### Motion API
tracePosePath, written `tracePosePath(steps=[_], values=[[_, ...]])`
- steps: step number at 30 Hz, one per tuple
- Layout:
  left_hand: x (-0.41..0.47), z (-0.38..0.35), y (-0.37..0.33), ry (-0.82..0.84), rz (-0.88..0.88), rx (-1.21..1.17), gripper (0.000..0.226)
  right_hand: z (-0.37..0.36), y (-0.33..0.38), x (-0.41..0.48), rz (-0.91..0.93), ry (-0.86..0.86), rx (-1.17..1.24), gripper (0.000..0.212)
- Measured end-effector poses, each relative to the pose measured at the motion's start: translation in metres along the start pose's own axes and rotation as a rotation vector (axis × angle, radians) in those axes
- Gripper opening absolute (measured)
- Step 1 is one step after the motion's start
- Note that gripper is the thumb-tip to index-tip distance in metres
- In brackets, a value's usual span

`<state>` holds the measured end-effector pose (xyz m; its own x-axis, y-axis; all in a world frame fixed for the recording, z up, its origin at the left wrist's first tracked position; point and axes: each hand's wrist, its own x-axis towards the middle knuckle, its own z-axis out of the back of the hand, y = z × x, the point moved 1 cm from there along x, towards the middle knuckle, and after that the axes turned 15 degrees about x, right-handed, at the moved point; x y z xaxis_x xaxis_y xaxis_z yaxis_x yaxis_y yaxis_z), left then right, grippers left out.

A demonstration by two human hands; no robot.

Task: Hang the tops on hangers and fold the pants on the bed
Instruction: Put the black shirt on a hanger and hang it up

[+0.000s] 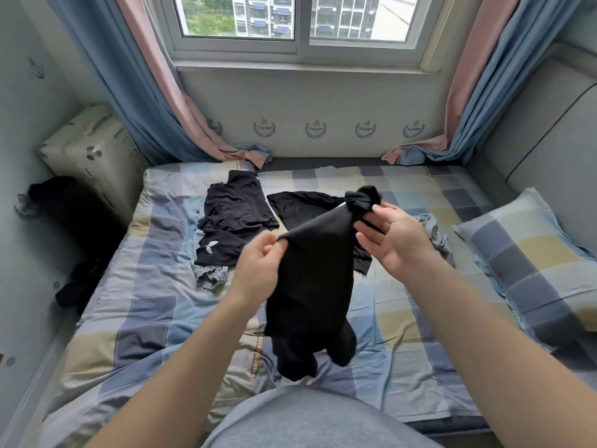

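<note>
Soft window (pixel 303 17) daylight, fisheye edges
</note>
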<state>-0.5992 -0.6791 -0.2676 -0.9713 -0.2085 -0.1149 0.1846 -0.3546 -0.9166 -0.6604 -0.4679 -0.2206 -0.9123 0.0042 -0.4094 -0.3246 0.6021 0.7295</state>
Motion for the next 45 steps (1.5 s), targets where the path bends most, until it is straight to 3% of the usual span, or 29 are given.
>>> tracePosePath(steps=[4,10,11,13,16,21,23,26,30,33,35,38,45], values=[[0.004,0.015,-0.014,-0.144,0.041,-0.067,0.028,0.01,-0.006,-0.003,-0.072,0.065,-0.203,0.022],[0.003,0.019,-0.033,-0.064,0.182,-0.312,0.033,0.007,-0.057,-0.026,-0.239,0.498,-0.737,0.077],[0.001,0.018,-0.038,-0.036,0.185,-0.352,0.032,0.005,-0.069,-0.03,-0.259,0.56,-0.758,0.073],[-0.001,0.015,-0.047,0.001,0.184,-0.391,0.028,-0.002,-0.088,-0.036,-0.227,0.627,-0.728,0.041],[-0.002,0.018,-0.05,-0.006,0.192,-0.432,0.025,-0.008,-0.095,-0.039,-0.018,0.568,-0.719,0.011],[0.007,0.035,-0.039,-0.118,0.26,-0.488,0.011,-0.007,-0.067,-0.024,0.207,0.375,-0.68,0.035],[0.007,0.033,-0.033,-0.03,0.275,-0.412,0.01,-0.01,-0.051,-0.021,0.224,0.316,-0.591,0.046],[-0.008,0.016,-0.023,0.261,0.181,-0.11,0.027,-0.021,-0.031,-0.022,0.184,0.305,-0.51,0.06],[-0.03,-0.023,-0.011,0.524,-0.03,-0.006,0.047,-0.033,-0.02,-0.03,0.109,0.349,-0.456,0.057],[-0.025,-0.042,0.004,0.342,-0.176,0.139,0.034,-0.039,-0.008,-0.037,0.056,0.347,-0.414,0.046],[-0.016,-0.039,0.011,0.171,-0.164,0.183,0.017,-0.039,0.004,-0.041,0.015,0.325,-0.416,0.048],[-0.003,-0.023,0.017,0.017,-0.154,0.187,0.022,-0.028,0.024,-0.041,-0.105,0.338,-0.421,0.056],[0.025,0.023,0.004,-0.189,-0.106,0.067,0.027,0.01,0.047,-0.027,-0.209,0.423,-0.481,0.047]])
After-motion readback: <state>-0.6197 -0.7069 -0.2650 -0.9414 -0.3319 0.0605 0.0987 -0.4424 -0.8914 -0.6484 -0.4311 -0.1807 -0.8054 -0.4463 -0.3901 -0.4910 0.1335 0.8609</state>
